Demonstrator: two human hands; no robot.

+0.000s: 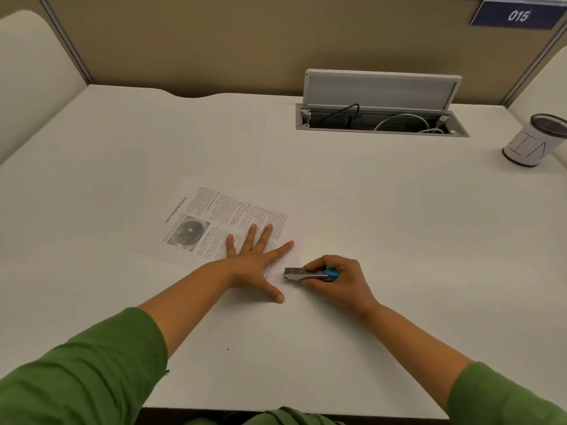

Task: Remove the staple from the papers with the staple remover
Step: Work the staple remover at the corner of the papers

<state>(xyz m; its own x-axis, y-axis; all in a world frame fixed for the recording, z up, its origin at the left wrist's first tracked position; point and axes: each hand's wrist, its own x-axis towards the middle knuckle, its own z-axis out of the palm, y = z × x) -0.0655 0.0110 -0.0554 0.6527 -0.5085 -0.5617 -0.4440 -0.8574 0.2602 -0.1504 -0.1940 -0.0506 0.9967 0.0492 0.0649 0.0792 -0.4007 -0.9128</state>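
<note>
The printed papers [214,222] lie flat on the white desk [368,210], turned at an angle, with a grey picture at the left. My left hand [256,262] presses flat on their near right part, fingers spread. My right hand [336,279] grips the staple remover [306,273], a metal bar with a blue end, held low at the papers' near right corner. Its metal tip points left toward my left thumb and forefinger. The staple itself is too small to make out.
An open cable hatch [380,118] with its lid raised and wires inside sits at the back of the desk. A paper-wrapped mesh cup [530,142] stands at the far right. Partition walls [214,41] close the back and sides.
</note>
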